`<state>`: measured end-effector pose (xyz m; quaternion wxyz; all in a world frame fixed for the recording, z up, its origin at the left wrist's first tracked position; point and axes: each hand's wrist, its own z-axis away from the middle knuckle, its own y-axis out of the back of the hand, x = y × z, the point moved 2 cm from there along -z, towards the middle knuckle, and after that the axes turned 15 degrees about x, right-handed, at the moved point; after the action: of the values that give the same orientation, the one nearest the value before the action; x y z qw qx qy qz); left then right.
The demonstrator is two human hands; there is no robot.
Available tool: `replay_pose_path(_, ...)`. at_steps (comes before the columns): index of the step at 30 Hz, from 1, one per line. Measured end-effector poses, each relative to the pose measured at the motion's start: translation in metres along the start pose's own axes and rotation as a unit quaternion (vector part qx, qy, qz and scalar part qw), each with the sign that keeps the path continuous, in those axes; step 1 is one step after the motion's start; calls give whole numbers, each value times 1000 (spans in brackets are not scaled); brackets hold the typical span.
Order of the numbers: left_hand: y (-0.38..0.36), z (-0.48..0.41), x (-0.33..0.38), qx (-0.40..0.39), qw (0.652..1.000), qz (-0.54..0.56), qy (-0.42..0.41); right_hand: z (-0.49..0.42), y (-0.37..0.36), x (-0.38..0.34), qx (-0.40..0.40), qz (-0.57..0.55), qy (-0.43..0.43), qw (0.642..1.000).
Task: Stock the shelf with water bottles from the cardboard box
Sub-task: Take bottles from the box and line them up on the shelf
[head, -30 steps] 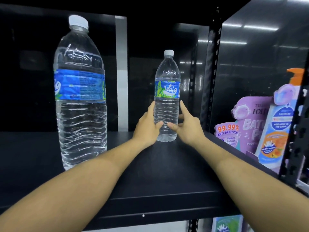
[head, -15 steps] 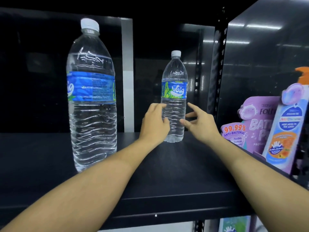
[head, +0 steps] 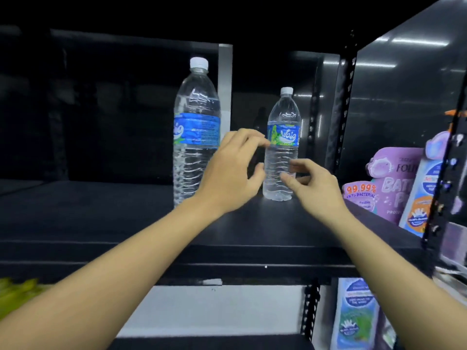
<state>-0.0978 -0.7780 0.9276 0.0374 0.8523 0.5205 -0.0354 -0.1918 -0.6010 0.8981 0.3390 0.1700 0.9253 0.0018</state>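
The clear plastic water bottle with a green-blue label stands upright deep on the black metal shelf; left hand and right hand flank it, fingers loosely curled, gripping nothing.

This is a shop: black metal shelving on a slotted black upright carries packaged goods, a near clear plastic water bottle and a far clear plastic water bottle, both labelled "Waig", a purple "99.99% anti-bacterial" pouch, and a blue-and-white pack on the tier below.
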Motion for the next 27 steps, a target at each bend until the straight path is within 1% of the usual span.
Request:
replay_pose_path(3,37,6,-5,22,999,-33,-16,25,-22,-30,-16,-60,-23,998)
replay_pose_path(6,68,16,-19,75,994,-73,-22,49,-44,-60,20,-111,-20,993)
replay_pose_path(7,76,20,-25,94,992,-84,-7,55,-52,-69,31,-116,-15,993)
replay_pose_path(9,88,33,-42,110,988,-82,65,65,-69,-81,31,-121,-14,992)
replay_pose_path(11,96,48,-56,88,981,-59,161,70,-82,-86,29,-114,-17,993)
replay_pose_path(13,100,56,-64,48,964,-25,261,73,-90,-84,24,-95,-17,995)
replay_pose_path(15,99,56,-71,11,938,20,345,74,-94,-80,-1,-102,-50,994)
replay_pose_path(17,95,57,-78,-33,909,69,409,75,-97,-74,-35,-137,-94,986)
replay_pose_path(19,89,61,-85,-59,877,120,461,75,-99,-71,-77,-146,-114,980)
replay_pose_path(22,86,65,-91,-78,839,163,514,77,-100,-71,-115,-140,-91,979)
replay_pose_path(24,85,65,-91,-87,837,170,513,78,-99,-71,-117,-142,-76,980)
replay_pose_path(27,86,64,-90,-85,838,187,505,80,-99,-71,-126,-166,-79,975)
